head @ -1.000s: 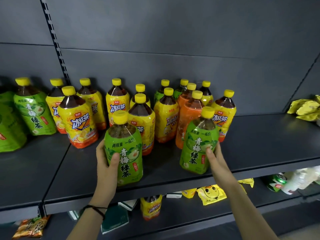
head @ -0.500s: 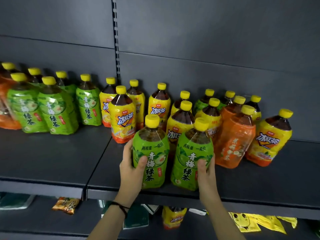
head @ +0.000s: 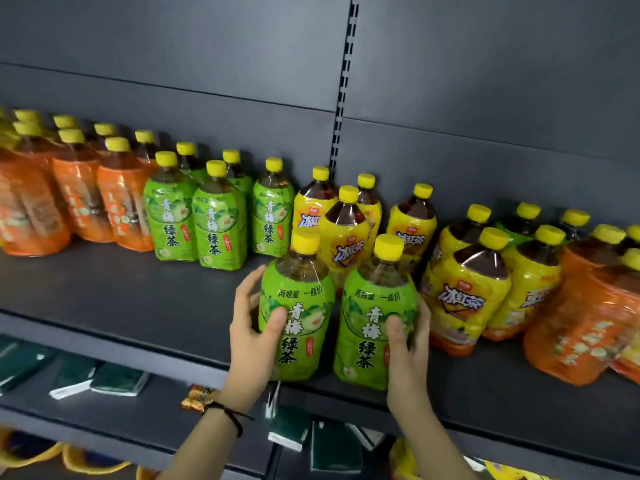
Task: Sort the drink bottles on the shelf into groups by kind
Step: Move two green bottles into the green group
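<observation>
Now both green tea bottles (head: 297,306) have slid left.
Left hand (head: 254,329) and right hand (head: 410,344) each grip one; green tea group (head: 211,223) stands just left.

Soft, even light falls from above and in front, and the dark back panel (head: 173,46) stays dim and matte. White glare streaks the shiny wraps of the yellow bottles (head: 467,299) and the orange bottles (head: 31,209), which smear with motion blur at the left edge. The left green bottle (head: 296,317) and right green bottle (head: 375,327) read sharpest. Wide-angle distortion bows the shelf (head: 138,306); the lower shelf (head: 104,427) is shadowed and blurred.
</observation>
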A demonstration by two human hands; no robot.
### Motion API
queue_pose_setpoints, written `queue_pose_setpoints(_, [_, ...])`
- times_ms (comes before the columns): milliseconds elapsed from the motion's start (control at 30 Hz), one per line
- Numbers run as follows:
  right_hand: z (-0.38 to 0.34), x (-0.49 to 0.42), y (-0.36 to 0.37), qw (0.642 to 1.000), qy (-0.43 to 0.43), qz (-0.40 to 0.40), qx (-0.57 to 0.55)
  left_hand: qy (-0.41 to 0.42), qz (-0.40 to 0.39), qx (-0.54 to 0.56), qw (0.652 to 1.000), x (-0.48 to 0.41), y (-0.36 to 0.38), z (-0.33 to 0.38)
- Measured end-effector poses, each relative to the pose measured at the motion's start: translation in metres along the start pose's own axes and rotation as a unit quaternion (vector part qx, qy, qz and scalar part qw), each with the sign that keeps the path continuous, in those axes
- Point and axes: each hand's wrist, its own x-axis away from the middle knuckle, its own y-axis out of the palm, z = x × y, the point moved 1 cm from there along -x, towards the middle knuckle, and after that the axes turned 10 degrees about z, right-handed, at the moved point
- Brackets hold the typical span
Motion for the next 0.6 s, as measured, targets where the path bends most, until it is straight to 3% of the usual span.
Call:
queue_pose_setpoints(267, [0.019, 0.014, 0.112, 1.000, 0.012, -0.010, -0.020, 0.018, 0.036, -0.007, 0.999, -0.075, -0.090, -0.012])
queue_pose_setpoints(600, [0.062, 0.007, 0.205, 1.000, 0.000, -0.003, 0.027, 0.014, -0.035, -0.064, 0.997, -0.168, -0.163, -0.039])
